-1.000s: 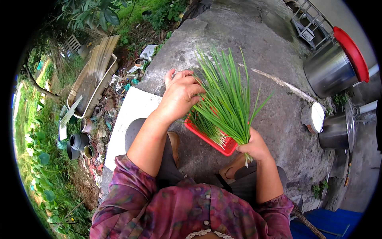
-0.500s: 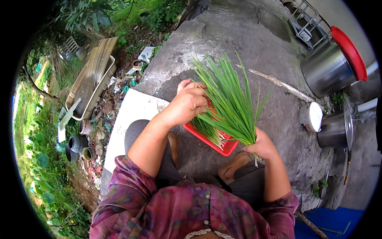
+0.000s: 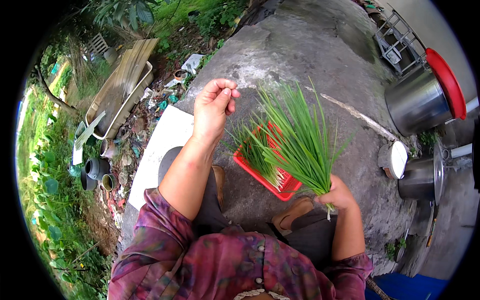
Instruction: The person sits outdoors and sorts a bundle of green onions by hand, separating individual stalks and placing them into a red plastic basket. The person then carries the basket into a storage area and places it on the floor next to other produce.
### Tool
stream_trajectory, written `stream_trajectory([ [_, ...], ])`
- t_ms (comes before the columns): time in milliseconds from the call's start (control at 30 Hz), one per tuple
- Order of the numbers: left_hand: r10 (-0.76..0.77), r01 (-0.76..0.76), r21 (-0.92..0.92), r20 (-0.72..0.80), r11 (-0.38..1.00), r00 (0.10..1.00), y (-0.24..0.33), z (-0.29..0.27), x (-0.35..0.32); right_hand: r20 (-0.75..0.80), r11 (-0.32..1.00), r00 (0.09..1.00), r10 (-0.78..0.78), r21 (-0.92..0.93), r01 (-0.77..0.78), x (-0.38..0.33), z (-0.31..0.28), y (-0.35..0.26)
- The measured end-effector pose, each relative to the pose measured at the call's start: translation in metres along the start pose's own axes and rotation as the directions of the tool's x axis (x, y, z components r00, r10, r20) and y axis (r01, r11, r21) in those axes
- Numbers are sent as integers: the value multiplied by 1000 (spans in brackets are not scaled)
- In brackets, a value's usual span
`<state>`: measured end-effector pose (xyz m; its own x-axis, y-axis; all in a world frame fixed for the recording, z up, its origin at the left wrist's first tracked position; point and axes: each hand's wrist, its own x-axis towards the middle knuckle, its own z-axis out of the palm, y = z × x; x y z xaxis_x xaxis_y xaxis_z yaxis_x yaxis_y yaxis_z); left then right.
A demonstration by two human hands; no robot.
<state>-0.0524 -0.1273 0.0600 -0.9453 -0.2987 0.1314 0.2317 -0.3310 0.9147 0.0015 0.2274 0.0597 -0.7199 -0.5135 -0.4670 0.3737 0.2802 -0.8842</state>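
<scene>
My right hand [image 3: 338,194] is wrapped round the root end of a bunch of spring onions [image 3: 305,145], whose long green leaves fan up and to the left. More spring onions [image 3: 260,155], thinner and with white ends, lie in a red plastic basket [image 3: 286,195] on the ground between my feet. Leaves of the held bunch hang over the basket's right side. Up and left of the basket, my left hand [image 3: 215,106] is raised with its fingers pinched together. Whatever sits in that pinch, if anything, is too small to make out.
A white board [image 3: 167,145] lies left of my leg. Beyond it are litter, pots [image 3: 96,168] and a beige tub [image 3: 120,117]. On the right stand a large steel pot [image 3: 417,102] with a red basin [image 3: 446,82], a white-lidded bucket [image 3: 398,159] and another pot [image 3: 419,177].
My left hand has left the bunch's leaves and moved up and left, its fingers pinched. My right hand, still round the spring onions, has shifted slightly down and right.
</scene>
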Motion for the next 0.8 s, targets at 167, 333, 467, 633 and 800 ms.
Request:
stream_trajectory([
  [167, 229, -317, 361, 267, 877, 936, -3, 7, -5, 45, 1000, 999, 3, 6, -3, -2, -7, 6],
  [333, 50, -322, 530, 463, 784, 885, 4, 13, -13, 41, 998, 998, 37, -52, -35, -6, -8, 3],
  [467, 168, -516, 651, 520, 556, 837, 2, 18, -17, 49, 999, 998, 25, -50, -22, -7, -7, 4],
  [633, 131, -554, 704, 561, 445, 818, 8, 18, -20, 55, 999, 998, 11, -36, -9, -7, -9, 4],
  [800, -34, -523, 741, 589, 420, 807, 12, 16, -21, 16, 999, 1000, 4, 45, -4, -6, -10, 2],
])
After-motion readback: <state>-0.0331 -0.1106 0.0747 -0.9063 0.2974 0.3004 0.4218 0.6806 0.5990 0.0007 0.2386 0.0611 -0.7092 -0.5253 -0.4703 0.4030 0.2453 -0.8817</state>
